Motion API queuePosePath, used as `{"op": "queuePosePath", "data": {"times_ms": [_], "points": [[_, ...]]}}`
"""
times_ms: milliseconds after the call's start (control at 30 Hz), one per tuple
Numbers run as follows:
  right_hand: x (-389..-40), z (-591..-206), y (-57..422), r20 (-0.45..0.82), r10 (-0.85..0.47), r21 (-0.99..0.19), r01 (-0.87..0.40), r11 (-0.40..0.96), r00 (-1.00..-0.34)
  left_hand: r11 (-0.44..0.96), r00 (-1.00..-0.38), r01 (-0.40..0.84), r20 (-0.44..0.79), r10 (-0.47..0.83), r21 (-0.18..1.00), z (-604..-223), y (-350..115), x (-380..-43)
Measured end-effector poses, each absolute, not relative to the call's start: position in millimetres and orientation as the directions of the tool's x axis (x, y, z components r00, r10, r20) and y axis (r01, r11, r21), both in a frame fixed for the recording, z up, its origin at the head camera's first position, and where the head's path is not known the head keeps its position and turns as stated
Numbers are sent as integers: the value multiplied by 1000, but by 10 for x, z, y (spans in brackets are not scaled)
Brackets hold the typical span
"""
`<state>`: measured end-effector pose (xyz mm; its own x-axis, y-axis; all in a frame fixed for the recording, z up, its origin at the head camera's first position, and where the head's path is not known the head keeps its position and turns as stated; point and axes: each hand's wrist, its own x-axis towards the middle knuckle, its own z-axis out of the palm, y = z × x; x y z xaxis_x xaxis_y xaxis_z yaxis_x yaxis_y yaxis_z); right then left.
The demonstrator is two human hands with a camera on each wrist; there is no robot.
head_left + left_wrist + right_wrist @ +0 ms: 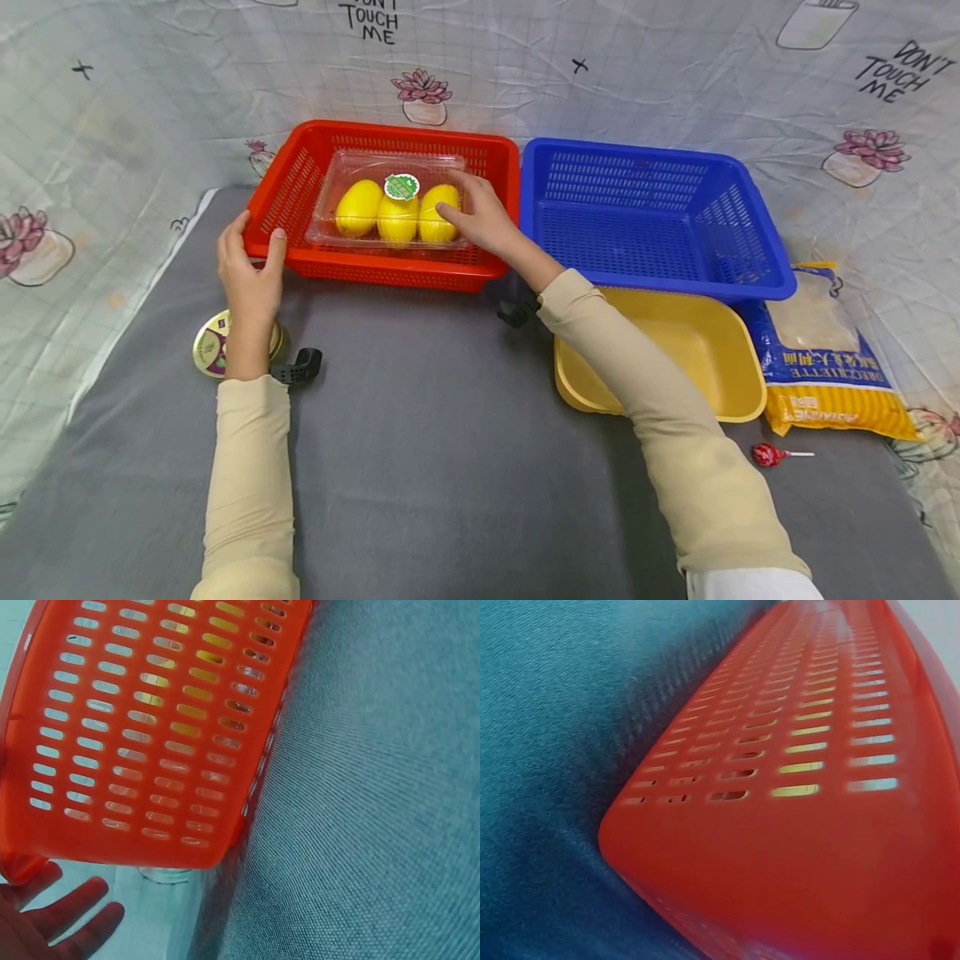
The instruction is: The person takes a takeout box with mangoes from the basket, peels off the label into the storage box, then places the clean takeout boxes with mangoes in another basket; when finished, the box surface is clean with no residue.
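Note:
A clear plastic box point(324, 218) of three yellow fruits point(358, 208) that look like mangoes sits inside the red basket point(390, 271). A round green-and-white sticker point(402, 186) is on its lid. My right hand point(483, 215) reaches over the basket's right side, its fingers and thumb spread over the right end of the box. At the basket's front left corner is my left hand point(251, 279), thumb and fingers apart close to the rim. In the left wrist view, the fingers point(82, 904) stretch out loosely beside that corner. The right wrist view shows only the basket's outside.
A blue basket point(622, 242) stands right of the red one, with a yellow basin point(660, 354) before it. Farther right lie a bag of pasta point(828, 367) and a red lollipop point(768, 454). A round tin point(212, 344) lies beside my left wrist.

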<state>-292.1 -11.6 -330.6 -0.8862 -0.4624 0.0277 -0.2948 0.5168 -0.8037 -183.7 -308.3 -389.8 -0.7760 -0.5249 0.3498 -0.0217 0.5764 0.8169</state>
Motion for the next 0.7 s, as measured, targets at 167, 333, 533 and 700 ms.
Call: {"op": "queuePosePath", "data": {"times_ms": [167,333,533,700], "points": [[-2951,-3320,-163,-48,-438,-794,-232,562,-898,578,-801,-62,305,-515,814,-3895,-3091,-1828],[-2972,-3350,-192,-96,-410,-771,-193,607,-907,571,-820,-80,271,-504,817,-3876,-3077,-1833],[-2980,-3347,-215,-148,-387,-764,-143,629,-910,566,-821,-87,262,-506,820,-3840,-3073,-1805],[-2976,-3330,-230,-179,-378,-763,-114,636,-908,566,-824,-99,251,-508,819,-3817,-3074,-1779]]}}
